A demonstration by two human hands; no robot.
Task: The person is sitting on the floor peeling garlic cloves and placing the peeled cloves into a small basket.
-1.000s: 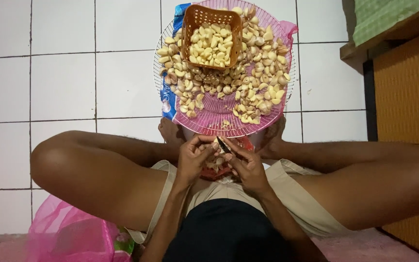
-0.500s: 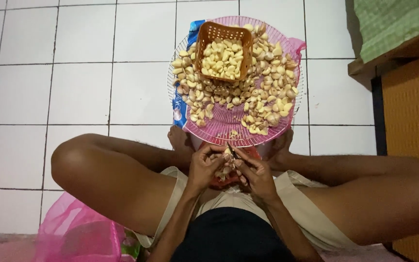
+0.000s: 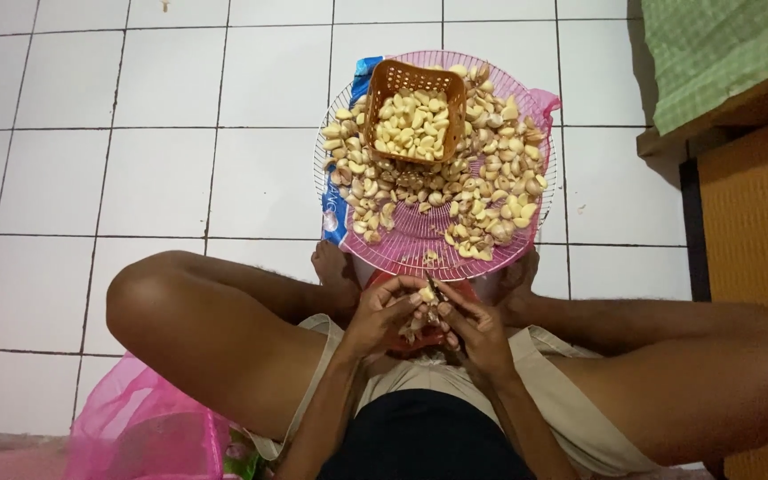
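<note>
I sit cross-legged on a white tiled floor. My left hand (image 3: 384, 311) pinches a garlic clove (image 3: 426, 294) between its fingertips. Close against it, my right hand (image 3: 473, 324) holds a small knife (image 3: 436, 289) whose tip touches the clove. Both hands hover over a red bowl (image 3: 415, 338) between my legs, mostly hidden. In front of my feet lies a round pink wire tray (image 3: 420, 240) heaped with garlic cloves (image 3: 491, 182). A small orange basket (image 3: 414, 107) with peeled cloves sits on the tray's far side.
A pink plastic bag (image 3: 148, 427) lies by my left thigh. A blue packet (image 3: 338, 218) pokes out from under the tray's left rim. At the right stands wooden furniture (image 3: 757, 222) with a green cloth (image 3: 722, 49) on top.
The view has shifted, so the tray and hands sit further right in the picture. My hands stay together on the clove over the bowl, fingers working slightly.
</note>
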